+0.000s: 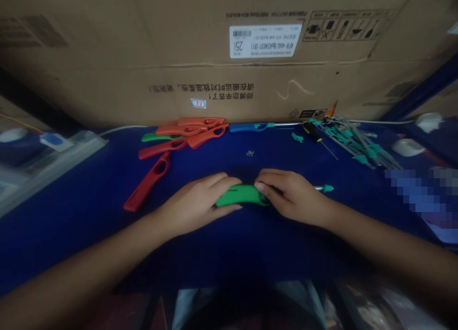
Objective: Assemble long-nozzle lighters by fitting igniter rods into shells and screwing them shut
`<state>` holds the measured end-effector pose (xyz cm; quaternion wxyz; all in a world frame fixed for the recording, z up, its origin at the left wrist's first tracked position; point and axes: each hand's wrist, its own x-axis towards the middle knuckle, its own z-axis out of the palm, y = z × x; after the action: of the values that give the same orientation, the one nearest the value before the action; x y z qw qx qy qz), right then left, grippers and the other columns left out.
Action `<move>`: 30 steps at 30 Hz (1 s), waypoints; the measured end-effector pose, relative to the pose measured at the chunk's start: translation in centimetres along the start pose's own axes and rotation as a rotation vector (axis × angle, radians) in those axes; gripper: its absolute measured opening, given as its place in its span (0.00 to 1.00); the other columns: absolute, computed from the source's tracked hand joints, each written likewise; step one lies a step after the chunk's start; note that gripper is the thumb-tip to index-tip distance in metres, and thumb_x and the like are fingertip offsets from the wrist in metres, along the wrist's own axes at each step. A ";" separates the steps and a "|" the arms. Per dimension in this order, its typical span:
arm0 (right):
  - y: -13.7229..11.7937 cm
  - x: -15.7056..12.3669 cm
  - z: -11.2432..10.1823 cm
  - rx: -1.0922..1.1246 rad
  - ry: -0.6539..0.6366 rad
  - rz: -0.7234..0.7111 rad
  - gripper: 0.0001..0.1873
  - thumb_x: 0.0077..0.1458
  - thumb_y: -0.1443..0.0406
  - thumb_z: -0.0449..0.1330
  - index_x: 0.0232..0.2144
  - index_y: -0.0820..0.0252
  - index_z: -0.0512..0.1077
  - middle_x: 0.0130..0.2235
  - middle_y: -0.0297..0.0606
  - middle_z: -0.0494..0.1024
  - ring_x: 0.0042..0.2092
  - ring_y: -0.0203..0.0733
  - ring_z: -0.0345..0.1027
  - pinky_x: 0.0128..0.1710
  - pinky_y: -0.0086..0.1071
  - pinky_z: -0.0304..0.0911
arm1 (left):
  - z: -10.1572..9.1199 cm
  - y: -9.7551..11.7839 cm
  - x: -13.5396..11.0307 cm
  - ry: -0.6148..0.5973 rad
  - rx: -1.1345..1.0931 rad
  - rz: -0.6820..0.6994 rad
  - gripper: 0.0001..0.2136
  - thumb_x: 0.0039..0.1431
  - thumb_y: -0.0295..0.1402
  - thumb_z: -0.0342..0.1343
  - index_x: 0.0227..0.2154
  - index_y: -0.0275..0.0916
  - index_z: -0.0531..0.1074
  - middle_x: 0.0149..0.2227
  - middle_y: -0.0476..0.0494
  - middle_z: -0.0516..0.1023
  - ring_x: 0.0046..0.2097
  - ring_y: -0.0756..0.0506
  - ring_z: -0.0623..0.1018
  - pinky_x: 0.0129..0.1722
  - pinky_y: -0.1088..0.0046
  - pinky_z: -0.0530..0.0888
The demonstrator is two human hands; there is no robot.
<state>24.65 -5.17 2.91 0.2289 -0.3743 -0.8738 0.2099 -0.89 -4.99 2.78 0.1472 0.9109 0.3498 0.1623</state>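
Cardboard box (229,58): spans the whole back, printed label upside down.

Blue table cover (71,215): runs from the box to the near edge, carries everything else.

Left hand (195,203): comes in from the lower left, lies low on the cover at the centre, fingers curled over the left end of the green handle (241,195) and pressed together on it against the thumb.

Right hand (289,196): comes in from the lower right, pinches the right end of the same handle with its fingertips.

Red handles (186,134): lie heaped at the back left, near the box, one stray apart toward the front.

Heap of teal-tipped rods (358,143): sprawls at the back right, well apart from the hands.

Green handle: rests on the cover at the centre, between both hands, touching both.

Blue lighter (250,126): lies along the foot of the box.

Screwdriver (315,134): lies just beside the rod heap.

Metal rod (324,188): sticks out rightward from behind the right hand, teal at the tip; cannot tell whether gripped.

Small white bit (250,153): sits alone, beyond the hands.
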 end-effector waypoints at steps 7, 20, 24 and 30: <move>-0.1 0.0 -0.5 0.056 -0.069 -0.109 0.15 0.67 0.57 0.55 0.49 0.59 0.73 0.44 0.41 0.74 0.42 0.38 0.71 0.43 0.32 0.66 | -0.7 -0.2 0.0 -0.044 0.151 0.164 0.11 0.69 0.39 0.52 0.40 0.38 0.75 0.34 0.47 0.78 0.38 0.45 0.77 0.40 0.67 0.72; -0.8 -0.2 0.1 -0.069 -0.137 -0.145 0.13 0.69 0.59 0.53 0.45 0.58 0.74 0.42 0.37 0.78 0.41 0.38 0.74 0.37 0.29 0.64 | -0.3 0.3 0.1 -0.064 0.075 0.167 0.13 0.72 0.40 0.48 0.41 0.40 0.74 0.35 0.47 0.80 0.37 0.46 0.78 0.38 0.69 0.71; -0.4 -0.1 -0.4 -0.212 -0.148 -0.138 0.16 0.69 0.56 0.52 0.48 0.58 0.73 0.43 0.39 0.78 0.40 0.40 0.74 0.37 0.31 0.65 | -0.7 -0.2 0.1 -0.083 0.078 0.145 0.12 0.72 0.40 0.48 0.45 0.41 0.74 0.40 0.46 0.81 0.41 0.45 0.79 0.41 0.69 0.72; 1.0 0.1 -2.4 -0.447 -0.111 -0.239 0.16 0.69 0.59 0.52 0.47 0.62 0.74 0.41 0.45 0.79 0.42 0.47 0.72 0.45 0.41 0.66 | -1.8 -1.3 0.2 -0.042 0.107 0.082 0.15 0.71 0.43 0.48 0.48 0.40 0.74 0.44 0.44 0.81 0.45 0.43 0.80 0.45 0.67 0.73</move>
<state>26.52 -3.96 4.33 0.1154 -0.2976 -0.9477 0.0034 -2.24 -3.71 3.95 0.0989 0.9342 0.3172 0.1299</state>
